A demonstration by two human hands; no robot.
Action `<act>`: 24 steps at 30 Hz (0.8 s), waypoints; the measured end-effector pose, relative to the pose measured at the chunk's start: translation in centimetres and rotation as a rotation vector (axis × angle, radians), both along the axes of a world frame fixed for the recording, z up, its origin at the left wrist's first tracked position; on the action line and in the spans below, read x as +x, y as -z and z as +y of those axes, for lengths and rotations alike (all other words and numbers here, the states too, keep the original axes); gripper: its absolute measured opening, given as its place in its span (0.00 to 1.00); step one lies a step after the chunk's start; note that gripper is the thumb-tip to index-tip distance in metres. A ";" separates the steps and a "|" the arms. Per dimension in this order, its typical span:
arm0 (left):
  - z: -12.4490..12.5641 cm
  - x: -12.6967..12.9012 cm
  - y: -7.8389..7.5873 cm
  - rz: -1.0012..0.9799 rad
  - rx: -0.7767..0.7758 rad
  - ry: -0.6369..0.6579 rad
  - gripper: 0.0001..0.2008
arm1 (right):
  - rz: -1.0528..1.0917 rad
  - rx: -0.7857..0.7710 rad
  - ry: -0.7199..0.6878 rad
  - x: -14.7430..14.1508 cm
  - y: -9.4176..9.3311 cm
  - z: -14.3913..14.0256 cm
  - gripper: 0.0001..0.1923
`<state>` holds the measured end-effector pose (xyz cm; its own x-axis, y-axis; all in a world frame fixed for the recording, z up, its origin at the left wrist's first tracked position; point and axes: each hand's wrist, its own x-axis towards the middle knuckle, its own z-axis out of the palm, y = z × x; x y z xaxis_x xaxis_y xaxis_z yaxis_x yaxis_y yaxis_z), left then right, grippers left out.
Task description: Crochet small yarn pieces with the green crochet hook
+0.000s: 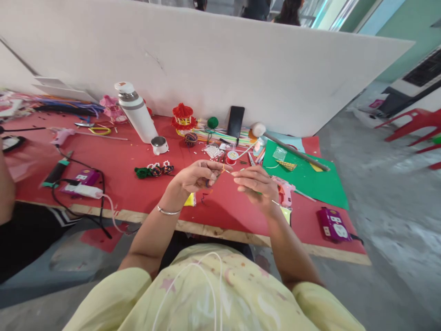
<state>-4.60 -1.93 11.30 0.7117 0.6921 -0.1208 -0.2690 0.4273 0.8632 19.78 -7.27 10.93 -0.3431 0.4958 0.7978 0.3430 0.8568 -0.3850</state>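
Note:
Above the red table my left hand (198, 177) is closed, its fingertips pinching an orange-yellow thread (223, 168). A small dark bit shows under its fingers, too blurred to name. My right hand (255, 185) faces it, fingers closed on a thin, needle-like piece (228, 172) whose tip meets the thread. On the table left of my hands lie small dark woven balls with white beads (156, 170) and green yarn (142, 173). Just beyond the fingertips stands a spool (232, 156) with a red rim. A pink glue gun (285, 191) is partly hidden by my right wrist.
A white thermos (138, 115) and its metal cup (159, 145) stand left. Red lantern-like craft (183, 117), phone (236, 122) and loose beads (212, 151) lie toward the white board (206, 59). Green sheet (320, 184) and purple power outlet (333, 224) are right. Cables (102, 202) cross the left.

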 end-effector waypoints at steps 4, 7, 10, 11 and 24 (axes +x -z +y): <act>0.2 -0.3 -0.1 0.014 -0.001 0.006 0.26 | -0.041 -0.055 -0.012 0.8 -1.0 -0.1 0.15; 0.3 -0.4 -0.2 0.038 -0.012 0.019 0.25 | -0.097 -0.072 -0.025 1.2 -1.9 -0.1 0.13; 0.5 -0.4 -0.3 0.068 -0.015 0.034 0.24 | -0.094 -0.104 -0.107 1.6 -2.7 0.1 0.12; 0.5 -0.4 -0.3 0.079 -0.012 0.039 0.23 | -0.078 -0.128 -0.138 1.8 -2.9 0.2 0.12; -1.5 4.1 0.9 0.112 0.475 -0.345 0.11 | 0.976 -0.723 -0.148 -3.9 3.6 0.2 0.11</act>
